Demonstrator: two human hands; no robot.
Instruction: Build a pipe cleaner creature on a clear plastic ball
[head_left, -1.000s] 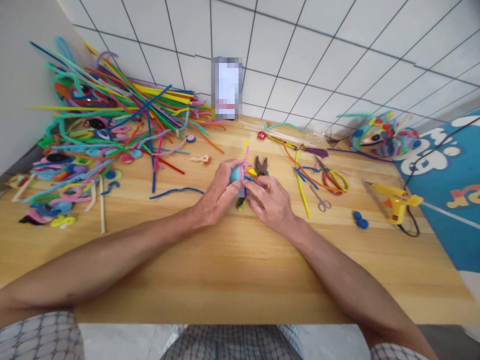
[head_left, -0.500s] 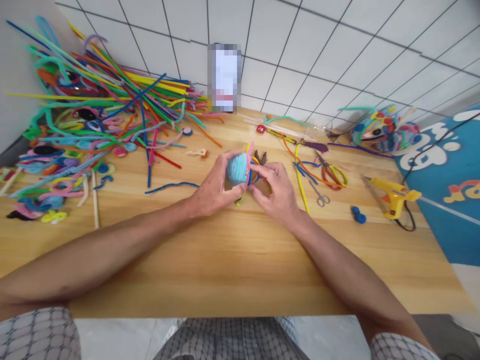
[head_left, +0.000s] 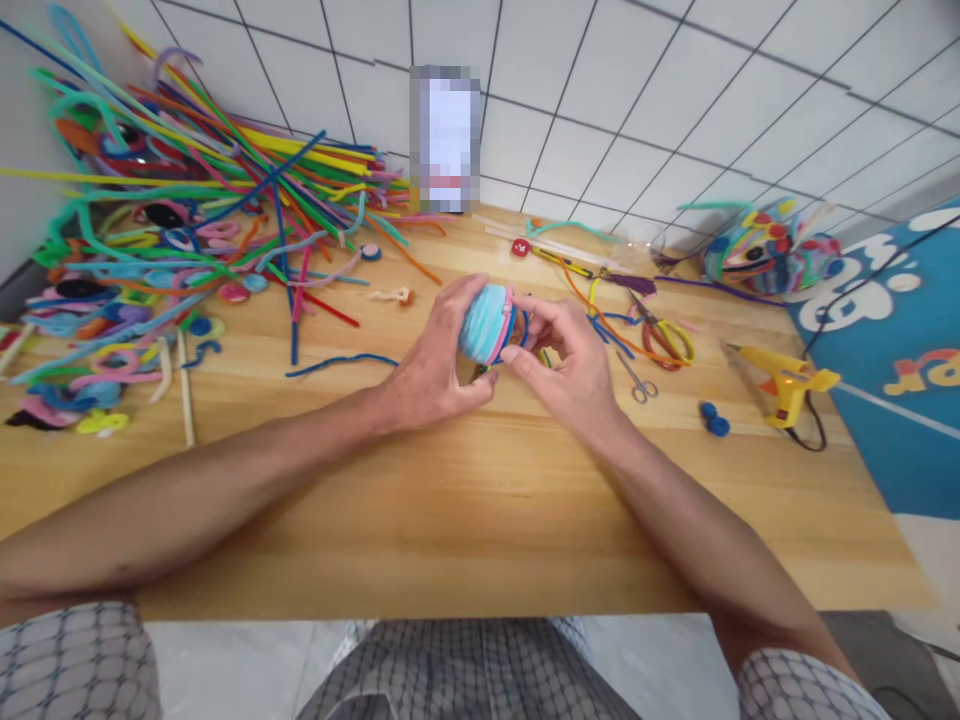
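Observation:
Between my hands is a rounded craft piece (head_left: 486,322) wrapped in light-blue pipe cleaner, with pink and dark-blue bands on its right side. My left hand (head_left: 435,365) curls around its left side, thumb below. On the banded edge, the thumb and fingers of my right hand (head_left: 574,365) close in a grip; those fingers hide part of that side. Just beyond my right hand lie blue pipe cleaners (head_left: 611,335), small metal scissors (head_left: 641,388) and larger yellow-and-red scissors (head_left: 671,345).
A large heap of coloured pipe cleaners (head_left: 247,170) covers the back left. A phone (head_left: 448,140) leans on the tiled wall. To the right are a yellow glue gun (head_left: 784,383), a blue coil (head_left: 714,419) and a colourful wrapped figure (head_left: 757,255). A blue pipe cleaner (head_left: 341,362) lies near my left forearm.
The craft piece has tilted and shifted slightly right between my hands. The pink end that stuck up above it no longer stands out. My right hand now covers part of the yellow pipe cleaner.

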